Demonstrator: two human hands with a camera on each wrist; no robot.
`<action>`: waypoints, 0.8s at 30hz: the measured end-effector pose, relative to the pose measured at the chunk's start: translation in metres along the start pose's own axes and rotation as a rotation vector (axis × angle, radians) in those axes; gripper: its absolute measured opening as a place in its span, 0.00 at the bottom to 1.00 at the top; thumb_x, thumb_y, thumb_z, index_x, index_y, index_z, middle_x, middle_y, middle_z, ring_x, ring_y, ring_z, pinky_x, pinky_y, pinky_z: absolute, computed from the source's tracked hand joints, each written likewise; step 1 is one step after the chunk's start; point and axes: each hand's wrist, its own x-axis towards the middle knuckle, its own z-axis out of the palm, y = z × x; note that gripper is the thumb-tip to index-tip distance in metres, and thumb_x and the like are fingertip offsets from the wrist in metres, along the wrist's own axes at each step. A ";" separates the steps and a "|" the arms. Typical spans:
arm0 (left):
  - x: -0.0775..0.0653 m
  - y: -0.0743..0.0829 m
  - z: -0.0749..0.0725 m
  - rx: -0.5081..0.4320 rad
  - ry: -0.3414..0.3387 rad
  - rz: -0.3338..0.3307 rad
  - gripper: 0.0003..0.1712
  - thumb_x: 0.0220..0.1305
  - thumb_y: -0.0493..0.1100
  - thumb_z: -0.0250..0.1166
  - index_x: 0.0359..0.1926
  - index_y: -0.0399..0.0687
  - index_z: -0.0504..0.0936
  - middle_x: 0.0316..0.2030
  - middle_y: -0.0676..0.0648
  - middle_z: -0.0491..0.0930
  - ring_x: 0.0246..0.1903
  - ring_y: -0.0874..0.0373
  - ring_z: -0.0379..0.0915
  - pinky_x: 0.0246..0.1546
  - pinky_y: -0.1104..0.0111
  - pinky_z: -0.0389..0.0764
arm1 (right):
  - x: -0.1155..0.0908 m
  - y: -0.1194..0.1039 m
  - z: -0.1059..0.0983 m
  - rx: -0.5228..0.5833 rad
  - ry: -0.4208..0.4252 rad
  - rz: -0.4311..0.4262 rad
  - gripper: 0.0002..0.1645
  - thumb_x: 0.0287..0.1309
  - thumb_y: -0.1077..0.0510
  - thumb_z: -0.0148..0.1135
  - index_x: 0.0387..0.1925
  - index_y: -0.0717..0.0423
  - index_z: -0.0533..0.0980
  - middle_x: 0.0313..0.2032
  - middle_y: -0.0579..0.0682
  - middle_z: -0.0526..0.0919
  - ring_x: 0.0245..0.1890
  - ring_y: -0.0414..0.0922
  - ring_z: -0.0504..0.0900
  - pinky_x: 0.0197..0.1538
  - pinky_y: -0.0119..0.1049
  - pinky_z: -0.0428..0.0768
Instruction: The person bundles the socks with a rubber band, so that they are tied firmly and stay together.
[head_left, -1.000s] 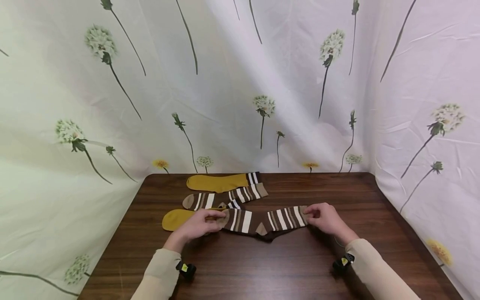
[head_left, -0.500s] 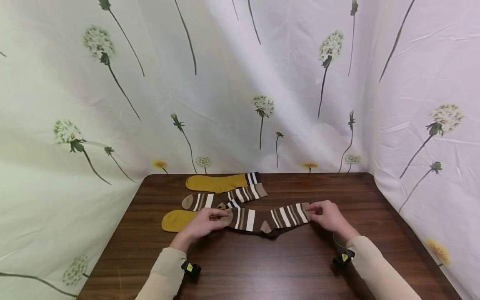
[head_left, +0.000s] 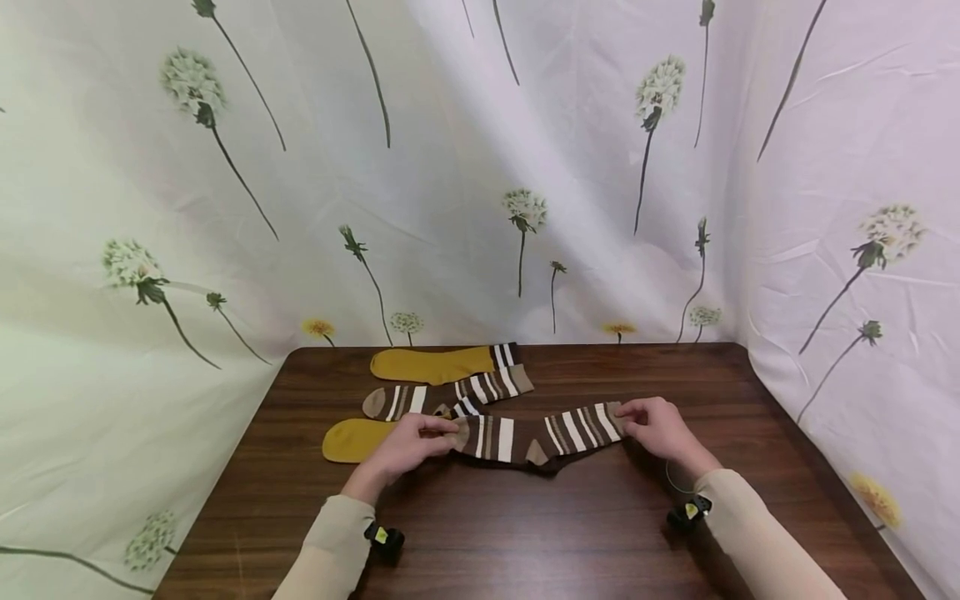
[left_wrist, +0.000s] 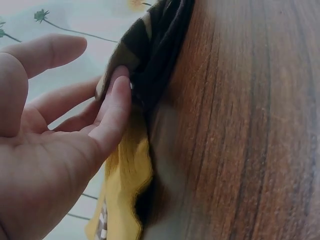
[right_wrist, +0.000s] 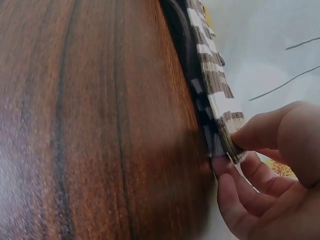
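Note:
A brown sock with white and tan stripes [head_left: 502, 439] stretches between both hands above the front of the sock group. My left hand [head_left: 408, 450] pinches its tan toe between thumb and fingers, as the left wrist view also shows. At the other end my right hand [head_left: 660, 429] pinches the tan cuff; in the right wrist view thumb and fingers [right_wrist: 252, 132] close on the ribbed edge. Below the striped sock a dark layer shows along its lower side. Under and beyond my left hand lies a mustard sock [head_left: 352, 440], partly covered.
Behind, a second striped sock [head_left: 405, 402] and another mustard sock [head_left: 435, 364] with a dark, white-striped cuff lie flat on the wooden table [head_left: 495, 533]. A white curtain with dandelion prints [head_left: 450, 208] hangs around the table's back and sides.
Both hands and the striped sock have shifted slightly to the right, the cuff end also a little away from me. The other socks stay where they were.

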 end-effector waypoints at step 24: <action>-0.008 -0.009 -0.001 -0.069 -0.040 -0.017 0.19 0.72 0.36 0.67 0.59 0.27 0.83 0.63 0.27 0.77 0.51 0.49 0.84 0.50 0.56 0.87 | -0.002 -0.002 -0.001 0.004 0.012 0.003 0.08 0.63 0.65 0.68 0.42 0.54 0.87 0.38 0.49 0.87 0.36 0.42 0.83 0.38 0.38 0.81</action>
